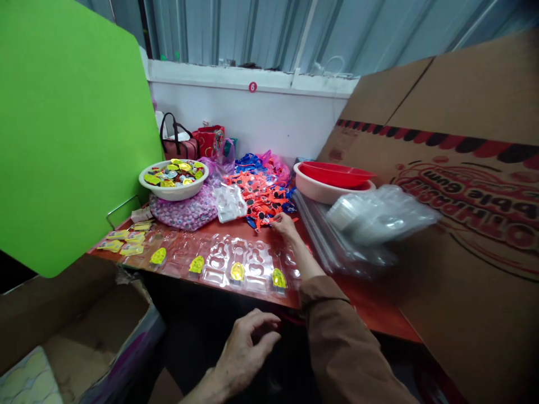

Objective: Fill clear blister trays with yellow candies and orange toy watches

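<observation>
My right hand (285, 224) reaches over the table to the near edge of a pile of orange plastic toy pieces (263, 193), its fingers closed on an orange piece there. My left hand (246, 350) hangs in front of the table edge, fingers curved, thumb apart, nothing between them. Between the hands and the pile lies a row of clear plastic blister trays (219, 261). Several hold a yellow oval piece, such as the yellow piece (237, 272) near the middle. Beside the pile rests a stack of clear-and-white plastic packs (230, 203).
A white basin (173, 192) of yellow pieces stands on a bag of small beads (185, 212). Yellow cards (133, 242) lie left. Clear plastic bags (370, 216) and a red basin (337, 174) occupy the right. Cardboard (471, 168) and a green panel (76, 123) flank the table.
</observation>
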{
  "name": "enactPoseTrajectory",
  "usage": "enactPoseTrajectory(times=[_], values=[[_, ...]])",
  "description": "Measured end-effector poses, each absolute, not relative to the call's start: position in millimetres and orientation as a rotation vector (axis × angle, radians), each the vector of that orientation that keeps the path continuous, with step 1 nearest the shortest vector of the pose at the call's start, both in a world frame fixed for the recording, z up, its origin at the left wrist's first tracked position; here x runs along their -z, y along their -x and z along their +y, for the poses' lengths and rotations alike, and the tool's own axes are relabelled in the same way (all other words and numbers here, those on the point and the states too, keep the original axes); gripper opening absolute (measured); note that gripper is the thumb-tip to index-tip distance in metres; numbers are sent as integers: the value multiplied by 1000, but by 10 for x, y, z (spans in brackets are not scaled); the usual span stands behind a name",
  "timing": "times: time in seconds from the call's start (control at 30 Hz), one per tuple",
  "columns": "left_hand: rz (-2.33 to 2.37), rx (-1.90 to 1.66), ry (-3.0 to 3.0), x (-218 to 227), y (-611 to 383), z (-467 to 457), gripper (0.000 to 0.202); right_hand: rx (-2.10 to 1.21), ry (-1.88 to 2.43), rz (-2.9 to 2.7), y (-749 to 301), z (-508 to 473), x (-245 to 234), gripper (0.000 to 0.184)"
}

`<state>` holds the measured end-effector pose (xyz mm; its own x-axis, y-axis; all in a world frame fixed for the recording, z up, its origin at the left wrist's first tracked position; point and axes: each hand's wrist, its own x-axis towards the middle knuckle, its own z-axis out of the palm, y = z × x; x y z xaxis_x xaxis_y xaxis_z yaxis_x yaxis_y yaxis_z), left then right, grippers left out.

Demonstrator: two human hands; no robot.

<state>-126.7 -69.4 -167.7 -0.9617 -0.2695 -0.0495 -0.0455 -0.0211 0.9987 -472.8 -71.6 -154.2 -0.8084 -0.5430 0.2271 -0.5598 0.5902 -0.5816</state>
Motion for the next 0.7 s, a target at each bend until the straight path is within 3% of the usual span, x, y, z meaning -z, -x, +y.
enactPoseTrajectory(times=[0.17,0.27,0.4,0.53,0.7], values=[[-1701,2375,-454,1844,1387,-819,31,-1320,-1137,-2658,4498,-378,1102,30],[-1646,2158,-514,1726,1464,-936,44,-1790,-1234,-2527,3979,-88,841,41],[-1637,1844,-460,1422,1494,-1091,58,-2043,-1489,-2587,3132,169,607,41],[-1501,2206,-308,1308,1530,-1052,49,-1810,-1652,-2598,2670,104,568,27],[-1160,2554,-316,1302,1566,-907,45,-1677,-1582,-2607,2750,-140,769,29]])
